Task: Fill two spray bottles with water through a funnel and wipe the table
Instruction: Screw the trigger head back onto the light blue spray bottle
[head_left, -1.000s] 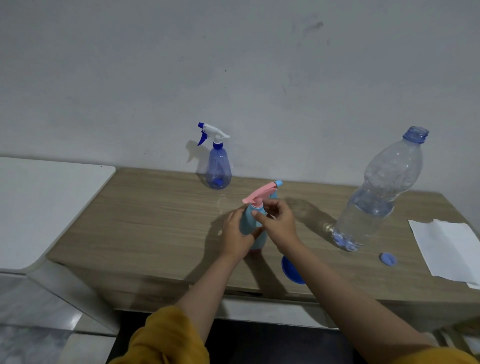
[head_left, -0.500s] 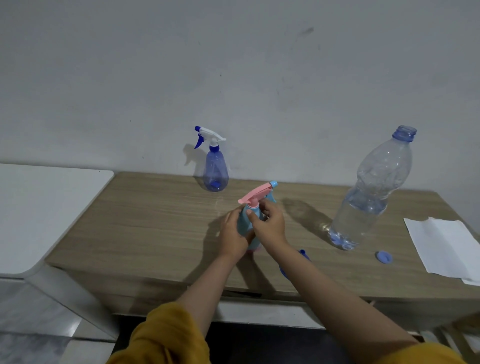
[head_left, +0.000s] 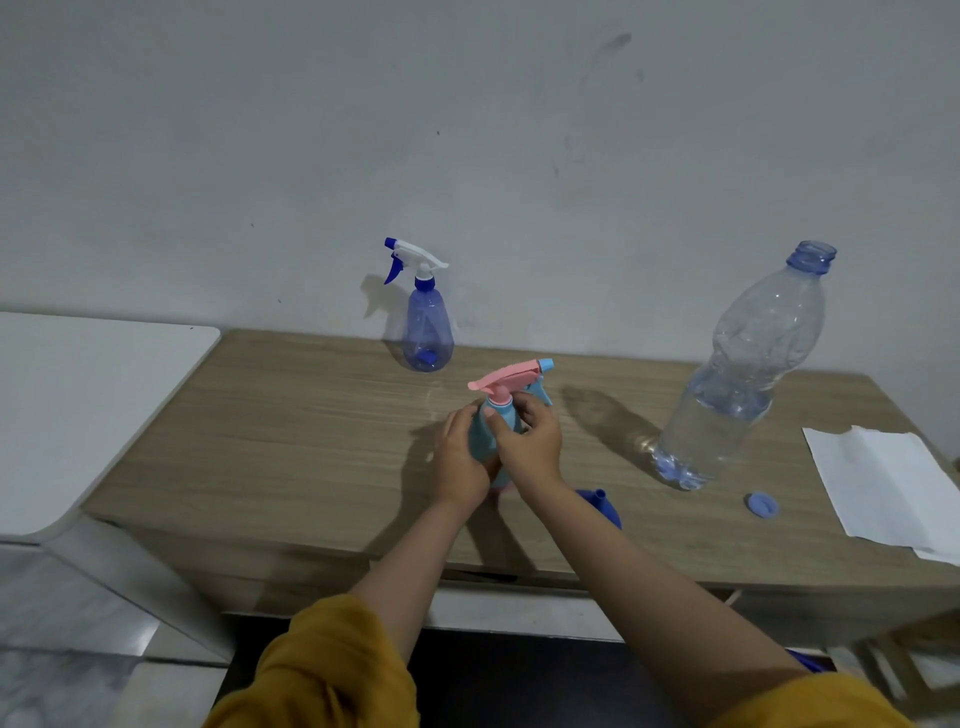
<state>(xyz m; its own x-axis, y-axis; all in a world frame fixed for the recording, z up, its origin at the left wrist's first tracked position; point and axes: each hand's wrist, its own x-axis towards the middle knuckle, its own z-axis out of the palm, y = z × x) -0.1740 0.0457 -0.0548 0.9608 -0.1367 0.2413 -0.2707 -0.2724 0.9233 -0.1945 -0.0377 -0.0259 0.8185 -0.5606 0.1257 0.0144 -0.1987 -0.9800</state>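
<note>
A: Item one, centre of frame?
B: Teal spray bottle (head_left: 491, 441) with pink trigger head, upright on the wooden table (head_left: 291, 441). Left hand (head_left: 460, 462) wraps its body from the left; right hand (head_left: 530, 441) pinches its neck just under the pink collar, fingers (head_left: 524, 408) curled round it.
A: Other stock?
B: Blue spray bottle (head_left: 427, 332), upper centre by the wall. Big water bottle (head_left: 737, 379), uncapped, right. Its cap (head_left: 762, 504) and white paper (head_left: 883, 488) lower right. Blue funnel (head_left: 605, 506) just behind the right wrist.
A: Labels, writing?
B: None legible.
</note>
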